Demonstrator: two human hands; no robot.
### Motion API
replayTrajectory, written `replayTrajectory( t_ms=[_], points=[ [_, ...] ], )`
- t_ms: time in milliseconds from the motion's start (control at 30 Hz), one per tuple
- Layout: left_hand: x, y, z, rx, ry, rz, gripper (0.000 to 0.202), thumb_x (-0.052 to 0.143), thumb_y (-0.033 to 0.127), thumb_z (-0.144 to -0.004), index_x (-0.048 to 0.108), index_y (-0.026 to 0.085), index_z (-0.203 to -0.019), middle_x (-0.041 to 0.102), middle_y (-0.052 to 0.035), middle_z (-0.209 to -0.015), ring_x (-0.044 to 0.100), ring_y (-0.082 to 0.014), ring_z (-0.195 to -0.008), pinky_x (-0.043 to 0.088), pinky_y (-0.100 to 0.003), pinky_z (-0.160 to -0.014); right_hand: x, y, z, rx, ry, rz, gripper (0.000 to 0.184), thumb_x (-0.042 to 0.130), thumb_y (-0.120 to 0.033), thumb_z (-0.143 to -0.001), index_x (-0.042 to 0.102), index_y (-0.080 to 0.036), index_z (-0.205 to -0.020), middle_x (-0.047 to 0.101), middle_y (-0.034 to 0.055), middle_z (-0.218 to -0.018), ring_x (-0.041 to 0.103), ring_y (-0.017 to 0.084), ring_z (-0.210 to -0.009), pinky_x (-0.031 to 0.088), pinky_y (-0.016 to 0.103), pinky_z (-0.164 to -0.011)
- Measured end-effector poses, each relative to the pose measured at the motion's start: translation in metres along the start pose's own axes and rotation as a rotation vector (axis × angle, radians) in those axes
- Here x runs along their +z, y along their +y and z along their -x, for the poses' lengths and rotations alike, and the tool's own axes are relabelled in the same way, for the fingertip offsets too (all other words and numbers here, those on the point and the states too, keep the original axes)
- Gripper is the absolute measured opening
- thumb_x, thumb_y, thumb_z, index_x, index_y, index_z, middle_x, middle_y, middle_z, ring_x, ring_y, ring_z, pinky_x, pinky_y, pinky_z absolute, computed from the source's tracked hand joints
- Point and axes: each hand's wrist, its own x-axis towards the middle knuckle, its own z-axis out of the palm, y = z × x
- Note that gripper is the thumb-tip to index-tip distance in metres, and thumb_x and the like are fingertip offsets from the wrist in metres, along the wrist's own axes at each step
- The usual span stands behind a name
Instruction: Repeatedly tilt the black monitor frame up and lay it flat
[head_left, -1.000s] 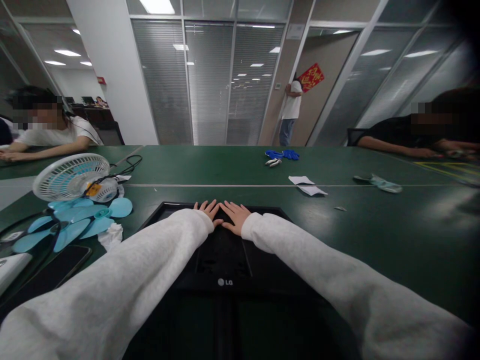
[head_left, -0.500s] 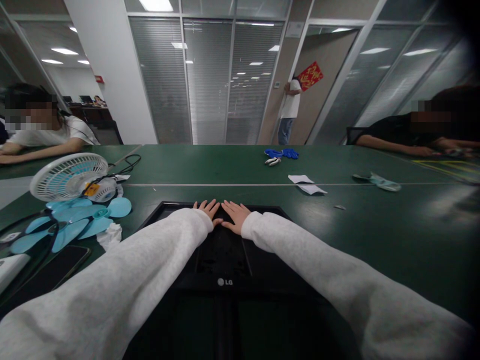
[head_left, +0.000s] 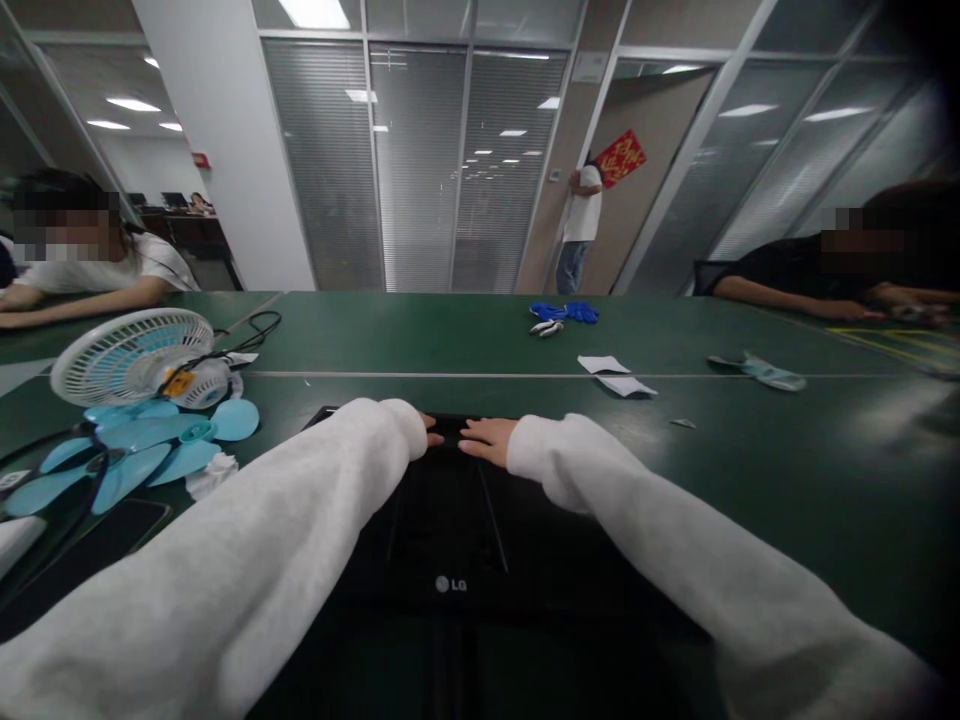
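A black LG monitor leans far back in front of me, its logo edge nearest me. My right hand rests on its far edge, fingers stretched out toward the left and not wrapped round anything I can see. At the same edge is my left hand, mostly covered by its grey sleeve; the thumb and a fingertip show, apart from each other. A small gap separates the two hands. My forearms hide both sides of the monitor, and its lower part is dark.
On the left lie a white fan cage, blue fan blades, crumpled tissue and a black phone. Blue gloves, pliers, folded paper and a pale green object lie beyond. People sit at both sides.
My hands have shifted slightly apart along the monitor's far edge, and their fingers have turned more inward. More of the left hand is now hidden by its sleeve.
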Motion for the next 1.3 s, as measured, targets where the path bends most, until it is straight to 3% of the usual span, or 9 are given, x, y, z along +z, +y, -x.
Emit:
replayTrajectory(
  t_ms=[167, 200, 267, 333, 400, 567, 733, 933, 1300],
  points=[
    [-0.013, 0.047, 0.068, 0.112, 0.175, -0.001, 0.052, 0.05, 0.052, -0.087, 0.049, 0.023, -0.13, 0.06, -0.0048, -0.126, 0.053, -0.0245, -0.119, 0.029, -0.043, -0.109, -0.027, -0.016, 0.097, -0.142, 0.05, -0.031, 0.063, 0.034, -0.063, -0.087, 0.042, -0.029, -0.139, 0.044, 0.0007, -0.14, 0.044, 0.025, -0.127, 0.032, 0.046, -0.108],
    [-0.005, 0.062, 0.087, 0.161, 0.257, 0.006, 0.048, 0.049, 0.052, -0.087, 0.051, 0.025, -0.127, 0.061, -0.0029, -0.124, 0.055, -0.0216, -0.117, 0.03, -0.04, -0.11, -0.021, -0.025, 0.119, -0.208, 0.195, -0.024, 0.061, 0.032, -0.063, -0.087, 0.044, -0.03, -0.137, 0.047, 0.001, -0.138, 0.046, 0.025, -0.125, 0.035, 0.048, -0.107],
    [0.019, 0.089, 0.121, 0.372, 0.644, 0.049, 0.039, 0.038, 0.047, -0.093, 0.061, 0.021, -0.109, 0.071, -0.0031, -0.102, 0.066, -0.0177, -0.094, 0.042, -0.035, -0.1, 0.005, -0.045, 0.156, -0.259, 0.463, 0.024, 0.056, 0.034, -0.059, -0.089, 0.042, -0.034, -0.138, 0.05, -0.0013, -0.135, 0.049, 0.023, -0.123, 0.04, 0.047, -0.104],
    [0.047, 0.107, 0.147, 0.511, 0.957, 0.004, 0.042, 0.031, 0.036, -0.096, 0.064, 0.011, -0.105, 0.071, -0.0073, -0.099, 0.066, -0.0175, -0.092, 0.047, -0.031, -0.094, 0.037, -0.064, 0.176, -0.296, 0.588, 0.093, 0.071, 0.042, -0.059, -0.086, 0.028, -0.024, -0.146, 0.049, 0.0059, -0.135, 0.05, 0.023, -0.121, 0.046, 0.044, -0.099],
    [0.071, 0.111, 0.162, 0.532, 0.97, -0.083, 0.044, 0.037, 0.034, -0.095, 0.059, 0.003, -0.117, 0.064, -0.0124, -0.118, 0.058, -0.021, -0.112, 0.045, -0.031, -0.1, 0.065, -0.075, 0.181, -0.298, 0.713, 0.124, 0.083, 0.042, -0.054, -0.086, 0.012, -0.009, -0.148, 0.049, 0.0137, -0.134, 0.052, 0.022, -0.119, 0.053, 0.039, -0.092],
    [0.103, 0.094, 0.163, 0.551, 1.002, -0.057, 0.047, 0.029, 0.037, -0.098, 0.055, 0.009, -0.126, 0.05, -0.0078, -0.137, 0.047, -0.0203, -0.126, 0.039, -0.032, -0.107, 0.086, -0.07, 0.169, -0.331, 0.738, 0.18, 0.079, 0.05, -0.034, -0.085, 0.009, -0.013, -0.149, 0.043, 0.0081, -0.138, 0.05, 0.023, -0.121, 0.053, 0.04, -0.092],
    [0.108, 0.086, 0.151, 0.602, 1.189, -0.221, 0.043, 0.027, 0.028, -0.099, 0.064, 0.015, -0.115, 0.057, -0.0048, -0.129, 0.053, -0.017, -0.121, 0.036, -0.029, -0.109, 0.085, -0.063, 0.165, -0.341, 0.872, 0.235, 0.072, 0.05, -0.03, -0.086, 0.018, -0.012, -0.148, 0.057, 0.0074, -0.123, 0.063, 0.021, -0.103, 0.058, 0.035, -0.076],
    [0.115, 0.083, 0.15, 0.594, 1.198, -0.261, 0.041, 0.026, 0.023, -0.1, 0.065, 0.017, -0.114, 0.057, -0.0017, -0.13, 0.053, -0.0135, -0.12, 0.032, -0.029, -0.111, 0.091, -0.064, 0.159, -0.314, 1.018, 0.236, 0.033, 0.043, -0.026, -0.093, 0.061, -0.016, -0.119, 0.064, 0.0029, -0.117, 0.064, 0.016, -0.099, 0.053, 0.028, -0.083],
    [0.118, 0.081, 0.15, 0.615, 1.195, -0.216, 0.04, 0.029, 0.015, -0.097, 0.064, 0.015, -0.116, 0.055, -0.0039, -0.131, 0.055, -0.014, -0.118, 0.034, -0.029, -0.11, 0.088, -0.061, 0.156, -0.369, 0.979, 0.219, 0.032, 0.045, -0.018, -0.09, 0.063, -0.011, -0.114, 0.064, 0.0065, -0.116, 0.061, 0.017, -0.104, 0.049, 0.028, -0.089]
  ],
)
